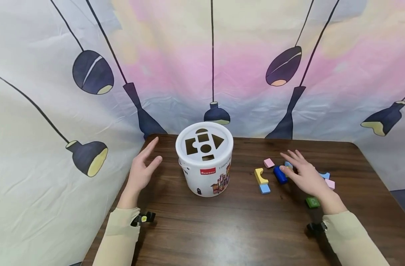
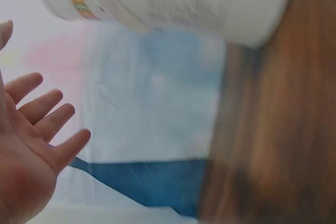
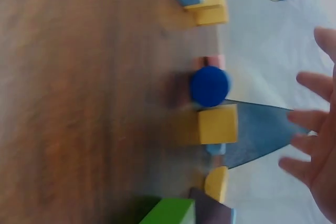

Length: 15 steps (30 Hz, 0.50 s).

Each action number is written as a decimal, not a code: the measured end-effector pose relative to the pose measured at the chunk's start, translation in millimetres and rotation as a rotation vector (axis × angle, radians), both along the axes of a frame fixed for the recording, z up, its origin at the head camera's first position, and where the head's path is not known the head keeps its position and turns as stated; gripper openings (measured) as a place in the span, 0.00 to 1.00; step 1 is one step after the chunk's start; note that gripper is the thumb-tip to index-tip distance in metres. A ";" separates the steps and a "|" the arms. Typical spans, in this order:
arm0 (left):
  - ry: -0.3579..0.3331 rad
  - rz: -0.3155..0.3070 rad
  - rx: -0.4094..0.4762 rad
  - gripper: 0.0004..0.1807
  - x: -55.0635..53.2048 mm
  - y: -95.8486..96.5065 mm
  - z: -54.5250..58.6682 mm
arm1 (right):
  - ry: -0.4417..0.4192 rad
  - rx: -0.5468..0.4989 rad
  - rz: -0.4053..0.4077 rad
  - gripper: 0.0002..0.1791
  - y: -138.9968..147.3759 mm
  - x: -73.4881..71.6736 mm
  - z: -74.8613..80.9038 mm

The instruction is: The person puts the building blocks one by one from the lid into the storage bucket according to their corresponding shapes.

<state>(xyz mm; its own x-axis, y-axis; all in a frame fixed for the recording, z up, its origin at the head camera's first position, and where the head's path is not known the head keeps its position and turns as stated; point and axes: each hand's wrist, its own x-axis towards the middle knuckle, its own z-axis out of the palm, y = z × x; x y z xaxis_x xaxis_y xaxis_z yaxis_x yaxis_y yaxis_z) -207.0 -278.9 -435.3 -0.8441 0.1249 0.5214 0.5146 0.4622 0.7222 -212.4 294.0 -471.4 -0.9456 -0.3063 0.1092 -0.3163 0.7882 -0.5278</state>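
A white bucket (image 1: 202, 177) with a lid (image 1: 189, 157) cut with several shaped holes stands on the table. My left hand (image 1: 143, 170) is held to the left of the bucket, fingers spread, touching nothing. In the left wrist view that hand (image 2: 34, 140) shows its palm, apart from the bucket (image 2: 199, 3). Over the loose blocks at the right hovers my right hand (image 1: 303, 173), its fingers extended and holding nothing. Near its thumb lies a dark blue cylinder block (image 1: 280, 174). The right wrist view shows the cylinder's round end (image 3: 210, 86) beside a yellow block (image 3: 218, 124).
Left of the cylinder lie a yellow arch block (image 1: 260, 177), a light blue block (image 1: 264, 189) and a pink block (image 1: 269, 163). A green block (image 1: 312, 202) sits under the right wrist. The brown table (image 1: 222, 232) meets a patterned cloth backdrop (image 1: 189, 66).
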 end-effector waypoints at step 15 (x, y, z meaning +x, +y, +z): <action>-0.105 -0.220 0.178 0.40 -8.2 54.8 27.6 | -0.065 -0.157 0.215 0.36 -24.2 -23.5 -6.8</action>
<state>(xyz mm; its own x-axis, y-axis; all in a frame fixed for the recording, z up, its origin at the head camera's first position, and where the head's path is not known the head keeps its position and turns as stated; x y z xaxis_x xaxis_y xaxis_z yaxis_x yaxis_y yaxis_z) -215.1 -224.1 -407.7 -0.8573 0.2250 0.4631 0.5067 0.2096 0.8362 -235.9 269.8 -478.2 -0.8675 -0.4846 0.1123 -0.4287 0.6137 -0.6630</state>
